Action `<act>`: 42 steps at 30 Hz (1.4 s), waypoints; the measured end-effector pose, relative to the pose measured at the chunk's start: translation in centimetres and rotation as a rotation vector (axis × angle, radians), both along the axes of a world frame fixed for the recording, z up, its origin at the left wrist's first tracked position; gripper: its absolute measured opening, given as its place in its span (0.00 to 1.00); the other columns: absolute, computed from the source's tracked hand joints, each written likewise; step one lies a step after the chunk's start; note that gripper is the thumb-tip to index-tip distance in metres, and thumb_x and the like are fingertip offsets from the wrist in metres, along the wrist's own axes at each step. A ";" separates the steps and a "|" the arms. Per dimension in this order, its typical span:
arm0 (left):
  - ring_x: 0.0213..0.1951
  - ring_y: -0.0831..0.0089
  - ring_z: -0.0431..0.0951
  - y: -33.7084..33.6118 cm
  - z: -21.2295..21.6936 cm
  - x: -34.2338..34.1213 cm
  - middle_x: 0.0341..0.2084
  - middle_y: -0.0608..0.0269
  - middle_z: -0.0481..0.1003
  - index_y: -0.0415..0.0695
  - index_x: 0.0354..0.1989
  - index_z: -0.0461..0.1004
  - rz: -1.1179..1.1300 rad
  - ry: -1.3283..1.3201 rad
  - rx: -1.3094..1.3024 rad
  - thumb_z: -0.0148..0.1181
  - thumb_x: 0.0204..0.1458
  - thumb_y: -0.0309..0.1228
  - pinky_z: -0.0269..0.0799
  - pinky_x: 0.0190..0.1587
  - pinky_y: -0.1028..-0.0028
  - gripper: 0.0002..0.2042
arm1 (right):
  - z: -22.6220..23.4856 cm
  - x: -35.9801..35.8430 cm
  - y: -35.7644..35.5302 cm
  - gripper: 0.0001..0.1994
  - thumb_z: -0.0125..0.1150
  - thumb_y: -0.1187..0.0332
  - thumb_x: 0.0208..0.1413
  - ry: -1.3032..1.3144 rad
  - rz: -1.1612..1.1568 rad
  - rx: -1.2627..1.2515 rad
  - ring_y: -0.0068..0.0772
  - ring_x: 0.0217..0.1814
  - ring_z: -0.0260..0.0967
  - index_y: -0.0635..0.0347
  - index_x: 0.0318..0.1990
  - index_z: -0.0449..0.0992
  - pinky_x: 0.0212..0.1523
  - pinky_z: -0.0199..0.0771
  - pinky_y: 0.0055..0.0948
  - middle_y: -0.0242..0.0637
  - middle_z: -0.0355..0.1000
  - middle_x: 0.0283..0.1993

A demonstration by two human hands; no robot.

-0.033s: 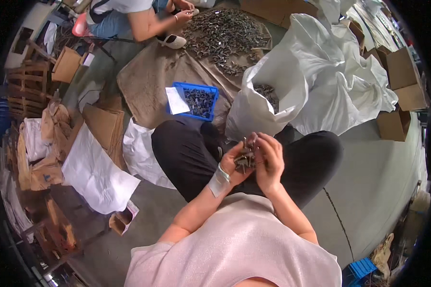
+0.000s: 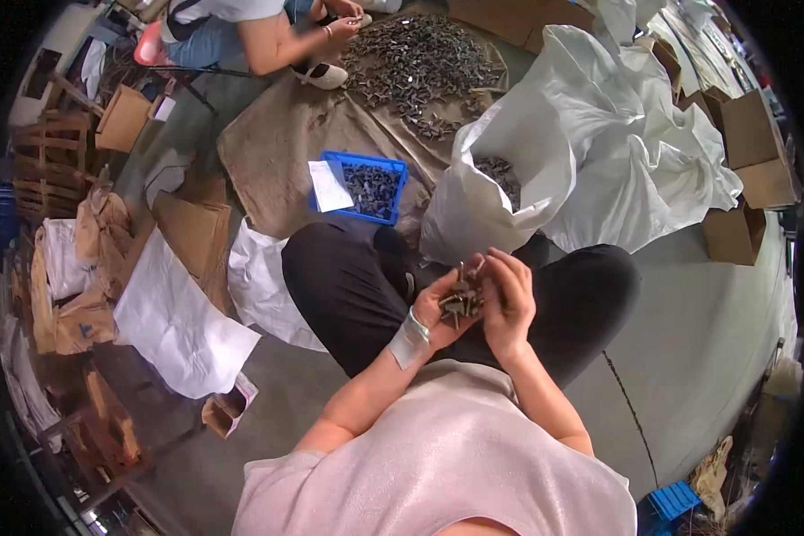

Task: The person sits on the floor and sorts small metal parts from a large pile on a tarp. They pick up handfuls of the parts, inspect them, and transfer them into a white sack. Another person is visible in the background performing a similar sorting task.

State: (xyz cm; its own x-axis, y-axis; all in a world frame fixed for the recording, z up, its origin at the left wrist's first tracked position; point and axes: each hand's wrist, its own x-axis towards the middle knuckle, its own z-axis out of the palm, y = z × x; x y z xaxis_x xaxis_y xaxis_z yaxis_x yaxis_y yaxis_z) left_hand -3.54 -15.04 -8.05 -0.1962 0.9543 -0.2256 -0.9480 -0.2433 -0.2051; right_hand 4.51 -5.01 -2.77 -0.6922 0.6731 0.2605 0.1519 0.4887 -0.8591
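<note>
Cupped in front of my lap, my left hand (image 2: 433, 313) holds a heap of small metal parts (image 2: 463, 302), dark and greyish, some with thin pin-like ends. A clear band or wrap circles that wrist. Right against the heap, my right hand (image 2: 509, 308) has its fingers bent over, the tips close together at the edge of the parts. What those fingertips pinch, if anything, is too small to make out. Just beyond both hands stands an open white woven sack (image 2: 487, 223) with similar parts (image 2: 498, 179) inside.
A blue crate (image 2: 405, 192) of dark parts, a white paper (image 2: 330, 186) on its edge, sits on brown sheeting (image 2: 272, 147). Behind it spreads a large pile of parts (image 2: 424, 67), where another person (image 2: 259, 40) works. Cardboard boxes (image 2: 755, 147) stand right; flattened cardboard (image 2: 196, 237) lies left.
My right hand has shifted slightly to the right, opening a little more space over the parts. The left hand stays nearly in place.
</note>
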 end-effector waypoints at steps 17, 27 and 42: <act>0.35 0.68 0.67 -1.3 -0.7 -2.7 0.31 0.60 0.71 0.47 0.43 0.75 -0.105 -0.073 0.193 0.46 0.59 0.44 0.64 0.38 0.67 0.16 | -8.0 -5.8 2.4 0.14 0.55 0.65 0.58 -0.312 0.090 -1.101 0.24 0.37 0.72 0.68 0.45 0.74 0.39 0.73 0.25 0.39 0.75 0.38; 0.46 0.59 0.73 1.3 -0.9 -7.8 0.47 0.54 0.71 0.43 0.55 0.65 0.104 -0.123 -0.028 0.51 0.57 0.42 0.70 0.48 0.58 0.21 | -27.1 -21.5 1.1 0.08 0.55 0.73 0.47 -0.790 0.396 0.271 0.47 0.37 0.71 0.64 0.35 0.74 0.34 0.76 0.37 0.46 0.69 0.37; 0.30 0.71 0.67 1.3 -2.6 -7.6 0.29 0.61 0.69 0.46 0.48 0.69 0.348 -0.231 -0.216 0.46 0.58 0.48 0.61 0.34 0.71 0.20 | -37.5 -25.2 2.4 0.08 0.51 0.72 0.51 -1.110 0.464 0.387 0.45 0.36 0.73 0.58 0.39 0.70 0.33 0.77 0.39 0.45 0.67 0.39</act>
